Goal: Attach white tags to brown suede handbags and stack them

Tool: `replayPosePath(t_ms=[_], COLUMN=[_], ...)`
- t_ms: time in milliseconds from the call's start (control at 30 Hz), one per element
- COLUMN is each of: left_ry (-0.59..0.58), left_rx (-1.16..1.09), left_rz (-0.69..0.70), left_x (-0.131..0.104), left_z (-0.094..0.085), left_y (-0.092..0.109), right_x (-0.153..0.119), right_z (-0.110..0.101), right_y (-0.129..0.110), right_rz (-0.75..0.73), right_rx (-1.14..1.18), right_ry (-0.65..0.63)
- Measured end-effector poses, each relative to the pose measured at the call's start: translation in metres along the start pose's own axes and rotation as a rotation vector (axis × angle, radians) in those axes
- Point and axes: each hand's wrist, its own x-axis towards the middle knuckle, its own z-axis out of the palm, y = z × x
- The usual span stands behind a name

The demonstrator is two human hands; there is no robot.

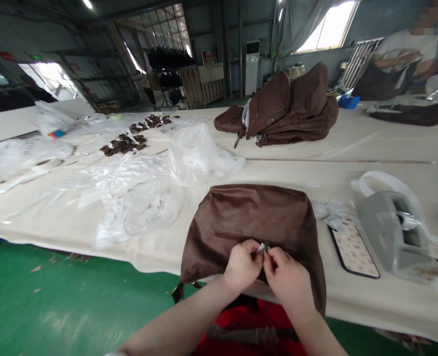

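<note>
A brown leather-look bag [256,210] lies flat at the table's near edge, with a zip slit across its face. Over the right end of that slit, my left hand [244,263] and my right hand [287,274] meet fingertip to fingertip. Both are closed in a pinch on a small white piece of paper or tape [263,247] at the zip. The fingers cover most of it, so its exact kind is hidden. A short strap with metal hardware [177,292] hangs off the bag's lower left corner.
Clear plastic bags [141,207] spread over the table to the left, with brown pieces [124,143] behind them. Several brown bags [285,109] are piled at the back. A phone [354,249] and a grey tape dispenser [384,232] sit at right. Another person [404,54] stands far right.
</note>
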Motion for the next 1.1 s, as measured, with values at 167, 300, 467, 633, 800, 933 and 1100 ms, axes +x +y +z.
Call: replayPosePath(t_ms=[167, 300, 467, 633, 800, 933, 1100], left_ry=[-0.022, -0.026, -0.061, -0.077, -0.05, 0.043, 0.066], left_rx=[-0.11, -0.131, -0.22, -0.321, -0.095, 0.18, 0.292], left_rz=[-0.08, -0.137, -0.193, -0.19, -0.065, 0.056, 0.09], left_x=[0.003, 0.006, 0.005, 0.002, 0.001, 0.002, 0.003], left_z=[0.003, 0.004, 0.007, 0.004, -0.005, -0.008, -0.01], left_y=[0.001, -0.001, -0.006, -0.006, 0.001, 0.011, 0.016], right_x=[0.0, -0.003, 0.001, 0.012, 0.017, 0.015, 0.015], right_z=[0.007, 0.008, 0.003, 0.002, 0.009, 0.017, 0.017], right_y=[0.003, 0.006, 0.015, 0.019, 0.012, 0.011, 0.011], right_rz=[0.016, 0.021, 0.228, 0.45, 0.492, 0.565, 0.659], right_rx=[0.059, 0.226, 0.558, 0.828, 0.912, 0.971, 1.153], right_ry=[-0.032, -0.055, -0.135, -0.385, -0.323, -0.283, -0.287])
